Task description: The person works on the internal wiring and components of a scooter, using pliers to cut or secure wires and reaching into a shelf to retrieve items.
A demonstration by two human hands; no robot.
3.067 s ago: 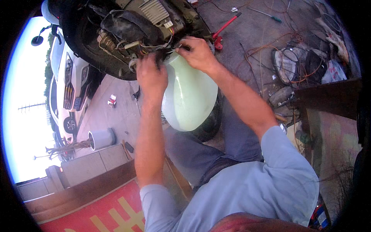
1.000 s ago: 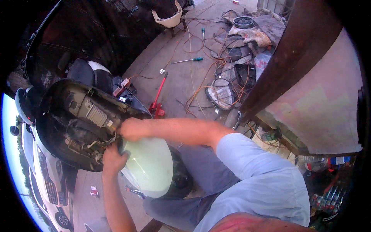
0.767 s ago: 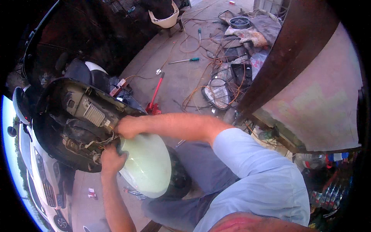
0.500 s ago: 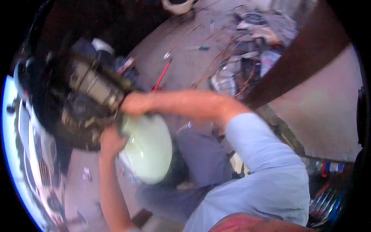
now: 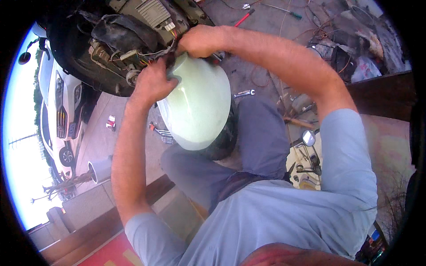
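A pale green, glossy fender (image 5: 195,104) curves over a dark tyre (image 5: 225,139) between my knees. Above it lies the opened front of what looks like a scooter, with coloured wires (image 5: 144,58) and connectors exposed. My left hand (image 5: 154,84) is curled at these wires, its thumb out over the fender's left edge and its fingertips hidden. My right hand (image 5: 199,41) is closed beside the wires at the fender's top; what its fingers pinch is covered. A finned metal box (image 5: 153,12) and a black rubbery cover (image 5: 122,33) sit just beyond my hands.
An open-ended wrench (image 5: 244,93) and a set of wrenches (image 5: 164,135) lie on the ground. To my right, a mirror (image 5: 308,138) rests among small parts. Cloths and plastic bags (image 5: 366,66) pile up far right. Parked cars (image 5: 60,104) stand at left.
My view has shifted, so the scooter front and fender now appear higher in the picture. Both hands stay at the wiring above the fender, and the left has come closer to the right.
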